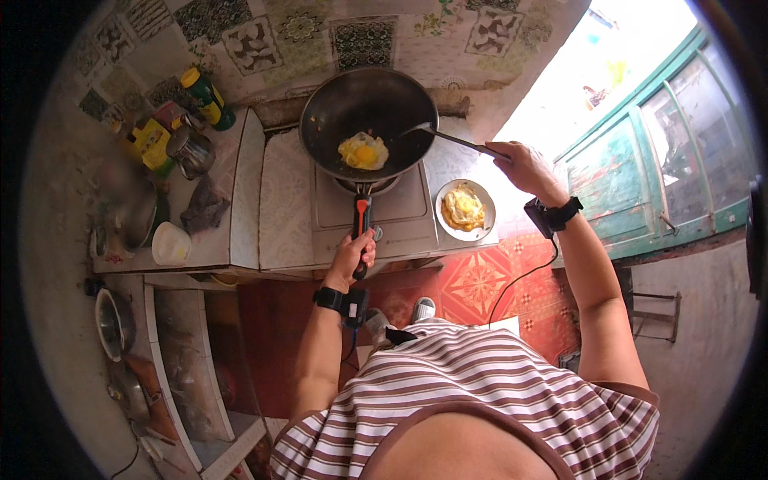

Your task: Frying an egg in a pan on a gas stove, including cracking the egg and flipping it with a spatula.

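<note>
My left hand (353, 258) grips the black and orange handle (361, 219) of a dark wok (336, 108), which sits on a gas stove (336, 234). Inside the wok lies one fried egg (363, 151) with its yellow yolk upward. My right hand (525, 168) holds a spatula (462, 142) by the end of its handle. The spatula's blade rests against the right side of the wok's inner wall, apart from the egg. To the right of the stove, a white plate (441, 225) bears fried egg (463, 208), close below my right hand.
On the left counter stand a green bottle with a yellow cap (209, 99), a metal pitcher (191, 153), a yellow packet (153, 144), a dark cloth (205, 204) and a white tub (171, 243). A tiled wall (414, 48) rises behind the wok. A green door (612, 186) stands at the right.
</note>
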Demonstrator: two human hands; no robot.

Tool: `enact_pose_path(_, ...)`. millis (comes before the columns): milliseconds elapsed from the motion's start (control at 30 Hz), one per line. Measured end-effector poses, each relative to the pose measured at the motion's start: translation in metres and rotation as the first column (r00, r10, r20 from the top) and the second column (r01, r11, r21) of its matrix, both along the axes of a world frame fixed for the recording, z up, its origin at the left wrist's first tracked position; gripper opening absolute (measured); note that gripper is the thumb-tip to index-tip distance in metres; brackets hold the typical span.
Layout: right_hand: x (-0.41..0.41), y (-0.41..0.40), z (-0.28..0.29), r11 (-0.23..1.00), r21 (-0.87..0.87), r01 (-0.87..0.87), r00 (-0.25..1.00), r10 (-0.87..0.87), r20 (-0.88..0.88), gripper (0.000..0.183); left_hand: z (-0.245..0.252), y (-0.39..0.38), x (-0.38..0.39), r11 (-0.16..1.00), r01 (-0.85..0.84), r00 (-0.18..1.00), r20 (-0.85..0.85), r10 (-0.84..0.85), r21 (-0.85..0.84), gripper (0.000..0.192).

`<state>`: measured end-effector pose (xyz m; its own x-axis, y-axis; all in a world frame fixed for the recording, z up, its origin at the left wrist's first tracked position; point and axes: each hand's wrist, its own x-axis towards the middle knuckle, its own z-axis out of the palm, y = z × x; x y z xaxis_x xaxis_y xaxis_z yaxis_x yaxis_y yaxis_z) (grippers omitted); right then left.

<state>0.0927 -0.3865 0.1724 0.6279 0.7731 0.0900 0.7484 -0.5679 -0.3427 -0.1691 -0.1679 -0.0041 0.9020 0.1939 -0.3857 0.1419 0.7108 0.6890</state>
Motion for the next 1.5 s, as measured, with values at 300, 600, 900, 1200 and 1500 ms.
enact_pose_path(300,-0.002,-0.012,-0.012,0.988,0.150,-0.019,0.999,0.023,-0.024,0.028,0.045,0.007,-0.017,1.000,0.009,0.996,-0.093,-0.011,-0.019,0.019)
enact_pose_path(600,0.000,-0.019,-0.014,0.991,0.118,0.056,0.997,-0.048,-0.068,0.028,0.067,0.007,-0.009,0.998,0.005,0.994,-0.110,-0.012,-0.068,0.018)
enact_pose_path(900,0.003,-0.018,-0.011,0.993,0.096,0.074,0.991,-0.062,-0.117,0.029,0.067,0.007,-0.009,0.998,0.006,0.992,-0.123,-0.013,-0.059,0.018)
enact_pose_path(1200,-0.014,0.001,-0.006,0.990,0.076,-0.121,0.993,0.121,-0.006,0.029,0.046,-0.001,-0.014,0.999,-0.006,0.994,-0.113,0.001,-0.042,0.019)
enact_pose_path(1500,-0.073,0.066,-0.029,0.949,-0.187,-0.254,0.955,0.277,0.106,0.037,0.037,-0.015,-0.013,0.998,-0.043,0.996,-0.086,0.039,-0.049,0.018)
